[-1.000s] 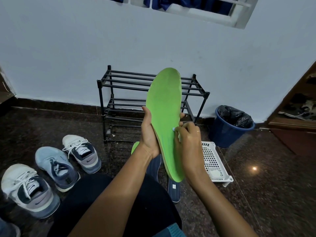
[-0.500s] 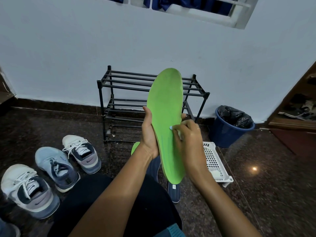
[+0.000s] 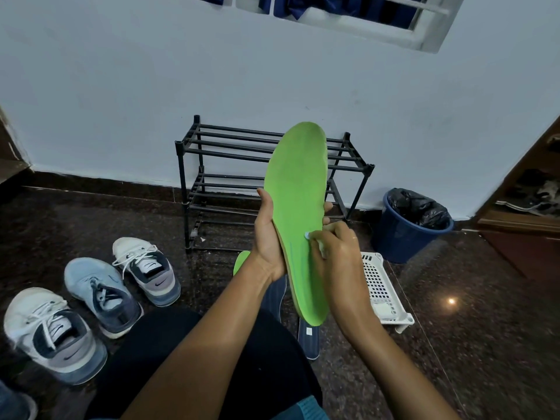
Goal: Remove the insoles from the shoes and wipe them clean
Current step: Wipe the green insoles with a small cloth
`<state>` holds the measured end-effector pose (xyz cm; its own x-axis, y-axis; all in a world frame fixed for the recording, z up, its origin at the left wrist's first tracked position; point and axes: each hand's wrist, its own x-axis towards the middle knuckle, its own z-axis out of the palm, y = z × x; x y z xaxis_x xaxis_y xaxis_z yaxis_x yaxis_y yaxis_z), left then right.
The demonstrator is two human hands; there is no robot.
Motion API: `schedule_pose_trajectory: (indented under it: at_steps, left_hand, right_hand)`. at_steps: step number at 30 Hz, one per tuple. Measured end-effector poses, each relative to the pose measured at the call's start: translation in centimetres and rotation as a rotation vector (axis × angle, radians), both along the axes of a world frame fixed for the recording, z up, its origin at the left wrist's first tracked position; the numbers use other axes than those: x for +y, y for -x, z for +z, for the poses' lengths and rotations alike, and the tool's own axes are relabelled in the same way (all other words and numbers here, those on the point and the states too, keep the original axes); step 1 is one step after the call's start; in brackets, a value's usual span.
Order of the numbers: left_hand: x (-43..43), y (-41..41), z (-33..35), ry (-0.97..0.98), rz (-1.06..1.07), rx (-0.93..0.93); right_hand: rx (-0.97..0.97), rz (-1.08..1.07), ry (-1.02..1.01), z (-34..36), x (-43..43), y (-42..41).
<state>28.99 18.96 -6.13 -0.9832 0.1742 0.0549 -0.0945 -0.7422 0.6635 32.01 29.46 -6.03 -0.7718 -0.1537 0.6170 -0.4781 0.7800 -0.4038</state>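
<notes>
Insole (image 3: 298, 183) stands upright mid-frame; my left hand (image 3: 268, 237) clamps it, my right hand (image 3: 336, 253) pinches a wipe (image 3: 307, 235) against it.

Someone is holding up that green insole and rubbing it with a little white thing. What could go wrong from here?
1. The left hand grips the green insole only round its middle, so the free toe end may flex, or the insole may slip, under rubbing.
2. If dropped, it would likely land on the dark blue insole or the floor and get dirty again.
3. The right hand pinches only a small white wipe, which could slip out.
</notes>
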Motion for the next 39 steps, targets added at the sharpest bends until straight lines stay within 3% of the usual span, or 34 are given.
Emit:
schedule_pose_trajectory:
  at_steps: [5, 13, 21, 29, 39]
  left_hand:
    - [-0.2, 0.1, -0.2, 0.011, 0.001, 0.010]
    - [-0.4, 0.2, -0.2, -0.059, 0.025, 0.035]
    - [-0.3, 0.1, -0.1, -0.059, 0.007, 0.045]
    - [-0.3, 0.1, 0.1, -0.093, 0.023, 0.042]
    - [-0.4, 0.1, 0.0, -0.090, 0.017, 0.045]
  right_hand:
    - [0.055, -0.071, -0.030, 0.3, -0.4, 0.5]
    - [0.020, 0.035, -0.015, -0.6, -1.0, -0.9]
    - [0.092, -0.120, -0.025, 0.0, -0.8, 0.0]
    - [0.054, 0.011, 0.000, -0.7, -2.5, -1.5]
    - [0.064, -0.077, 0.063, -0.7, -2.6, -0.7]
